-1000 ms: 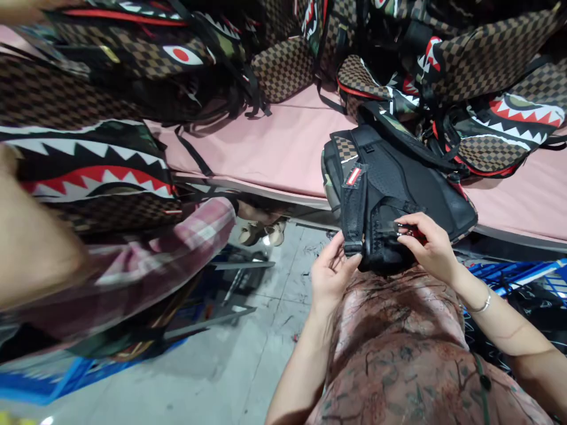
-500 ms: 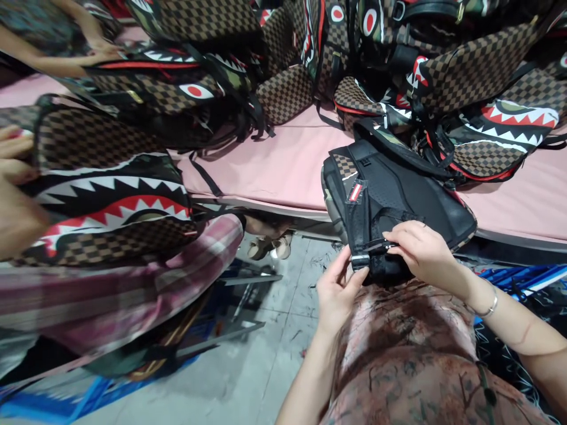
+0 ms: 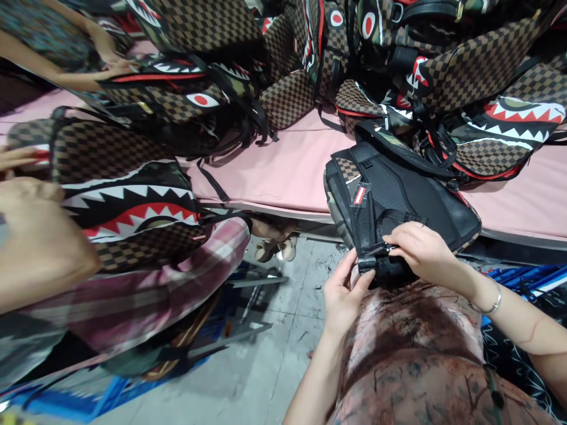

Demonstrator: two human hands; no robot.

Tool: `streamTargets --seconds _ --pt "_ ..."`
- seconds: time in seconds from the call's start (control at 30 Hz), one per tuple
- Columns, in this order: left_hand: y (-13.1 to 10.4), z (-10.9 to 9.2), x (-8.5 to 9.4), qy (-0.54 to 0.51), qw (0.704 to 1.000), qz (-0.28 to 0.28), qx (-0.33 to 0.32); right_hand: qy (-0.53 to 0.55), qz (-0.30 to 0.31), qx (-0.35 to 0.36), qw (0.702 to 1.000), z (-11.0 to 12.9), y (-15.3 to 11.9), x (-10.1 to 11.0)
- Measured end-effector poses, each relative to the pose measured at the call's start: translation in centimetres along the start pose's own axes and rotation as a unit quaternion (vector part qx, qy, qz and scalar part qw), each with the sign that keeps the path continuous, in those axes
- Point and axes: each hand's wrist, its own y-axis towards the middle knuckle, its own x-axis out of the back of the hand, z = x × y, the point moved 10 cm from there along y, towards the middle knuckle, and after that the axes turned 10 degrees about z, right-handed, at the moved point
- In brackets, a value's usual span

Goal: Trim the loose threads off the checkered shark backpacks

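A black-backed backpack (image 3: 411,195) leans from the table edge onto my lap, its padded back and straps facing up. My left hand (image 3: 348,283) pinches the shoulder strap (image 3: 364,236) at its buckle (image 3: 367,264), between thumb and fingers. Close beside it, my right hand (image 3: 419,245) is closed on a small dark tool with shiny metal parts, which looks like thread snips (image 3: 387,248). The tip points at the strap just above the buckle. Much of the tool is hidden by my fingers. A red and white label (image 3: 359,195) sits under clear film on the strap.
A pink-covered table (image 3: 274,171) runs across, bearing several checkered shark-mouth backpacks (image 3: 509,130). At left, a co-worker's hand (image 3: 39,236) is at another backpack (image 3: 133,200) on a plaid-covered lap. Another person's hand (image 3: 113,68) rests on a bag behind. Blue metal frames (image 3: 101,401) stand below.
The view has shifted slightly, so most things sit a little further right. The left co-worker's hand has moved across their backpack. My hands keep nearly the same hold on the strap and tool.
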Motion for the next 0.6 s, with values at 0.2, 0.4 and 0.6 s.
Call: streamTargets --seconds 0.2,0.4,0.6 --pt "0.0 -0.1 -0.2 0.019 1.000 0.004 -0.003 -0.017 0.019 -0.005 1.000 0.0 0.4 -0.6" --pt "0.0 0.1 -0.4 -0.017 1.000 0.003 0.009 0.016 -0.008 -0.007 1.000 -0.3 0.2 -0.8" --pt "0.0 0.1 1.0 -0.057 0.997 -0.036 -0.030 0.328 -0.068 -0.131 0.933 -4.2 1.3 -1.3"
